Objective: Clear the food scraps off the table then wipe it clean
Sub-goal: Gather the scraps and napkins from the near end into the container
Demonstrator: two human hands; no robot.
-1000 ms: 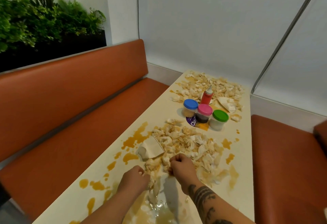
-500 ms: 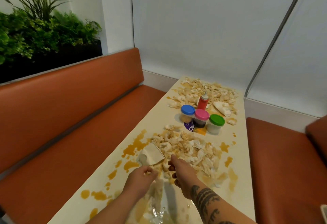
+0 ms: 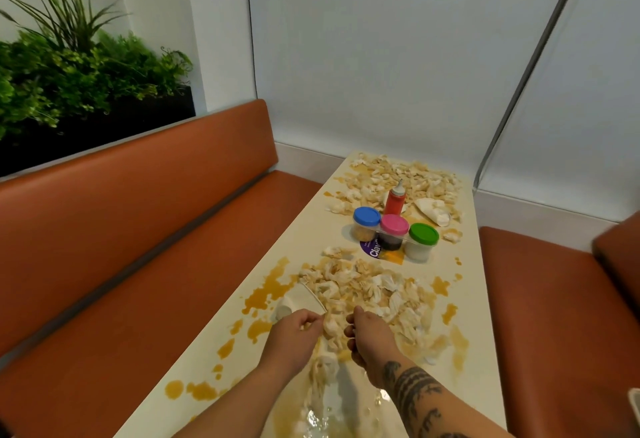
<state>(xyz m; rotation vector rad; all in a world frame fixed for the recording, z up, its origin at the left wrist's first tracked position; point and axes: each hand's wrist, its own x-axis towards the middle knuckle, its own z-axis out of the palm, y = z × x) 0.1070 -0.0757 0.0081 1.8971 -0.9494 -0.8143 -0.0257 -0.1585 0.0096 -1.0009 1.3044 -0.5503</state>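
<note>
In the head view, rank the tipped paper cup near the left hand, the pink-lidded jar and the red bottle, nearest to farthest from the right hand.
From the right hand:
1. Tipped paper cup, just to its left, by the left hand.
2. Pink-lidded jar, halfway up the table.
3. Red bottle, just behind that jar.

Soft, even indoor light fills the frame, brightest on the pale wall [image 3: 381, 57] at upper centre and on the cream table [image 3: 318, 230]. Shadows are faint: a soft one lies left of the jars [image 3: 394, 230], and the planter [image 3: 104, 126] at upper left sinks to near black. Glare glitters on the clear plastic [image 3: 329, 417] at bottom centre. Wide-angle distortion bows the metal strip [image 3: 532, 67] at upper right and the bench [image 3: 138, 195] at left. Detail is slightly soft, smeared toward the lower corners.
</note>
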